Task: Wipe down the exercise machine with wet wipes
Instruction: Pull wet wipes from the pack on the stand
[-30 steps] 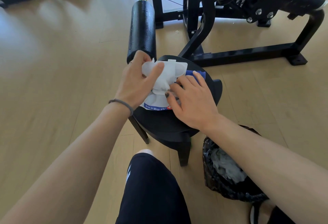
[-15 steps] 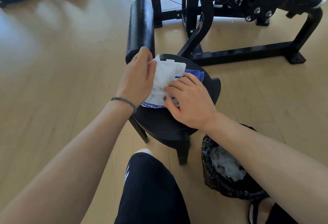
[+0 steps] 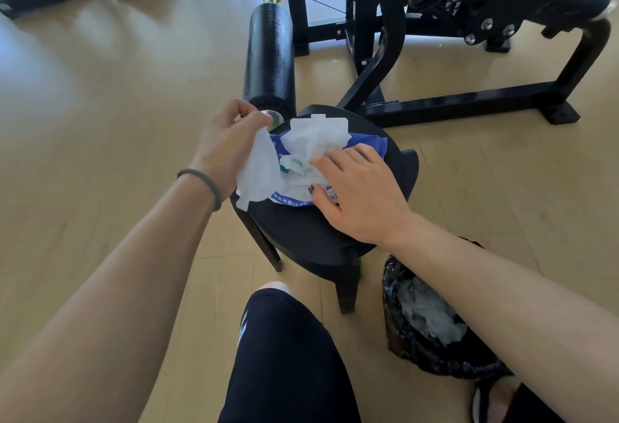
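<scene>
Bright daylight glares off the pale wooden floor (image 3: 100,64) upper left; wide-angle bending at edges, slight softness throughout.

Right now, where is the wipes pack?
In the head view, the wipes pack lies on the black stool at centre, under the right hand, just below the machine's foam roller.

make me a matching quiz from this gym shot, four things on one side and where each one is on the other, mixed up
Things:
1. wipe
2. wipes pack
3. bin bag
4. foam roller

Places:
A. on the floor to the right of the stool, used wipes inside
B. pinched in the left hand
C. on the machine's arm, beyond the stool
D. lying on the stool, under the right hand

Pairs: 1-B, 2-D, 3-A, 4-C
</scene>
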`<state>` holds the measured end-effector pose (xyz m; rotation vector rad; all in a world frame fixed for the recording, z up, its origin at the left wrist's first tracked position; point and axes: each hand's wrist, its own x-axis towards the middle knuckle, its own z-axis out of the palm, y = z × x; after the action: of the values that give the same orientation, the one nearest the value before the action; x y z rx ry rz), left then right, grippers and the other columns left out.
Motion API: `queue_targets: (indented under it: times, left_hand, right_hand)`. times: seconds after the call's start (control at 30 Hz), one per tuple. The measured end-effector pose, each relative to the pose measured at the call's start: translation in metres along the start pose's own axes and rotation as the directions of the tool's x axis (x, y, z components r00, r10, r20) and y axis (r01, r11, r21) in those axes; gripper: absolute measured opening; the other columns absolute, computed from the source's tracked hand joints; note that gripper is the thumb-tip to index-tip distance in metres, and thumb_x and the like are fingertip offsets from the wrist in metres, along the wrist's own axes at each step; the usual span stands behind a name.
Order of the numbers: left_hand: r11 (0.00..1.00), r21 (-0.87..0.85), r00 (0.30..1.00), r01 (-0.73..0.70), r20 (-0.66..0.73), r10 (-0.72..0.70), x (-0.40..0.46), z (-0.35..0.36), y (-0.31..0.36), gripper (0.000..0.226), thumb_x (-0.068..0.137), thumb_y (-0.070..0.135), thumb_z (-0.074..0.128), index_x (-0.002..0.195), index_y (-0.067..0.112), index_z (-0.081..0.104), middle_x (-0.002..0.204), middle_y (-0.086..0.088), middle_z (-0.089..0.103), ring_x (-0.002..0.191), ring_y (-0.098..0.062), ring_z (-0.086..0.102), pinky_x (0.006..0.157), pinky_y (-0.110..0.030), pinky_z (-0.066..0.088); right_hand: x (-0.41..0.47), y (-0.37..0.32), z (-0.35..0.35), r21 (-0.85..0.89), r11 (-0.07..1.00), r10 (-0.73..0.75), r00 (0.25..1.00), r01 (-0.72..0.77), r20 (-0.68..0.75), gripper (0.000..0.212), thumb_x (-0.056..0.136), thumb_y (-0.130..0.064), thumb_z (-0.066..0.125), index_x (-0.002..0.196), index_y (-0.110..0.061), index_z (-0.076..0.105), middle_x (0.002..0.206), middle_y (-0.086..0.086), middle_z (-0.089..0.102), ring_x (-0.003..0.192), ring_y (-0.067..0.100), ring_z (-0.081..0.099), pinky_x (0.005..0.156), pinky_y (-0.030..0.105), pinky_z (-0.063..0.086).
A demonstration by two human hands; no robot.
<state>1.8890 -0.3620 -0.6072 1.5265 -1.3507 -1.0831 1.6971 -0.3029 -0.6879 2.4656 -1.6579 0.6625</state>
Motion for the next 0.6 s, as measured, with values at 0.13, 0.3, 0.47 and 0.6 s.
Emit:
queue_targets:
  times: [0.13,0.3,0.47,0.6]
  left_hand:
    - [0.886,0.458,0.975,-0.068,0.218,-0.038,-0.002,0.000,-0.007,0.014,0.080,0.038,0.073,0.085,0.025,0.068,0.084,-0.002,0.060,0.073,-0.017,0.055,0.066,-0.029,0.044]
    - [0.636,0.751,0.972,-0.178,0.233,-0.003,-0.004,0.019,-0.005,0.026,0.088,0.039,0.065,0.099,0.017,0.070,0.099,-0.006,0.066,0.089,-0.023,0.059,0.067,-0.033,0.046]
    - [0.655,0.729,0.969,-0.199,0.245,0.021,-0.003,0.027,-0.009,0.019,0.090,0.033,0.063,0.097,0.016,0.065,0.089,0.001,0.061,0.079,-0.017,0.055,0.062,-0.027,0.043]
    - [0.689,0.688,0.969,-0.228,0.227,0.093,-0.002,0.025,-0.014,0.006,0.093,0.024,0.057,0.091,0.018,0.057,0.082,0.008,0.056,0.071,-0.008,0.049,0.057,-0.023,0.035]
  right_hand:
    - [0.000,0.000,0.000,0.003,1.000,0.000,1.000,0.001,-0.013,0.045,0.100,-0.047,0.042,0.130,-0.019,0.061,0.126,0.000,0.061,0.108,0.020,0.058,0.106,0.038,0.037]
    - [-0.002,0.001,0.000,0.025,1.000,-0.007,0.998,0.009,-0.055,0.039,0.099,-0.042,0.048,0.116,-0.014,0.069,0.122,0.002,0.065,0.111,0.021,0.057,0.109,0.037,0.035]
    - [0.000,0.001,-0.004,0.059,0.998,0.003,0.998,0.000,-0.060,0.043,0.097,-0.038,0.050,0.132,-0.013,0.059,0.134,0.008,0.057,0.123,0.026,0.052,0.112,0.042,0.035]
    - [0.002,0.003,-0.002,0.000,0.999,-0.051,0.998,0.051,0.029,0.041,0.100,-0.041,0.042,0.121,-0.016,0.067,0.143,0.004,0.056,0.137,0.025,0.045,0.122,0.045,0.022]
